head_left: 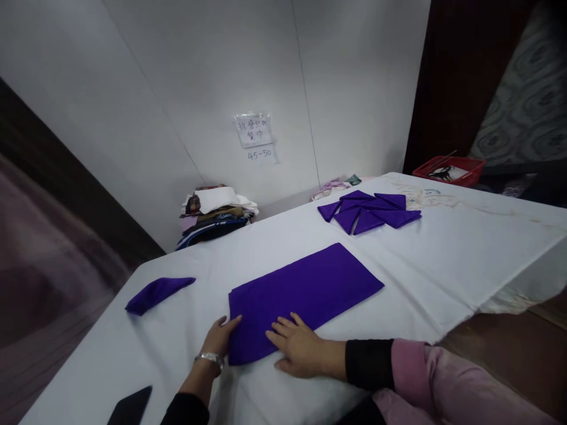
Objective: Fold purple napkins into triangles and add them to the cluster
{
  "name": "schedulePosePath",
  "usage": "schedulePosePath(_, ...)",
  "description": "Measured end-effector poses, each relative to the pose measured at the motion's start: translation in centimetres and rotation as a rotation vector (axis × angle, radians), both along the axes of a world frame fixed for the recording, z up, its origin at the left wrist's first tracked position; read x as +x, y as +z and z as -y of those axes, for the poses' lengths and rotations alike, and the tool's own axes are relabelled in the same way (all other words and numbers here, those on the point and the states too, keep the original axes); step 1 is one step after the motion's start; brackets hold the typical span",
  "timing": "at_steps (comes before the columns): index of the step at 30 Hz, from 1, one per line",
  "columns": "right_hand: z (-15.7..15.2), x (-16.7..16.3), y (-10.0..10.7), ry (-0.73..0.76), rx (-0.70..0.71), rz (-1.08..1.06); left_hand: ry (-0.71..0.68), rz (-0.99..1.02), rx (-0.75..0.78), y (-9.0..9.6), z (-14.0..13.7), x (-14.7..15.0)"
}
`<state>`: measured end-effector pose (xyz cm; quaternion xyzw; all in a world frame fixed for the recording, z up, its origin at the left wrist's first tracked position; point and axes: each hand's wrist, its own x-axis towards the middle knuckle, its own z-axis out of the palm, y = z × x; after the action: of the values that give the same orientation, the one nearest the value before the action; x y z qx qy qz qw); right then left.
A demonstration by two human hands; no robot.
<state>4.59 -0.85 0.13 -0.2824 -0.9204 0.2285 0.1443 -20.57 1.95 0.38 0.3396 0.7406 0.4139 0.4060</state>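
Note:
A purple cloth napkin (pixel 305 289), folded into a long rectangle, lies flat on the white-covered table in front of me. My right hand (pixel 301 348) rests flat on its near edge, fingers spread. At the napkin's left end is my left hand (pixel 219 339), wearing a silver bracelet (pixel 211 358). Its thumb lies on the cloth, apart from the forefinger, which sits just outside the edge; its other fingers are largely hidden. A narrow folded purple napkin (pixel 159 292) lies to the left, touched by neither hand.
Several purple folded triangles (pixel 370 209) lie at the table's far side. A dark flat object (pixel 130 406) is at the near left. Behind the table are a clothes pile (pixel 217 212) and a wall sign (pixel 254 131). A red basket (pixel 473 171) stands at the far right.

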Motion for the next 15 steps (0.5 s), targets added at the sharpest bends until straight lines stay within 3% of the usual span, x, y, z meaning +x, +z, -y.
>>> schedulePosePath(3, 0.1, -0.8, -0.1, -0.026, 0.026, -0.015, -0.053, 0.224, -0.161, 0.6, -0.1, 0.9)
schedulePosePath(5, 0.1, -1.5, -0.1, -0.041, 0.026, -0.024, -0.068, 0.255, -0.181, 1.5, -0.6, 1.5)
schedulePosePath(10, -0.3, -2.9, 0.1, -0.112, -0.104, -0.124, -0.104, 0.343, -0.051, 5.1, -1.5, 4.0)
schedulePosePath(15, -1.6, -2.6, 0.0, -0.301, -0.252, -0.426, -0.21, 0.402, 0.046, 8.4, -2.9, 7.8)
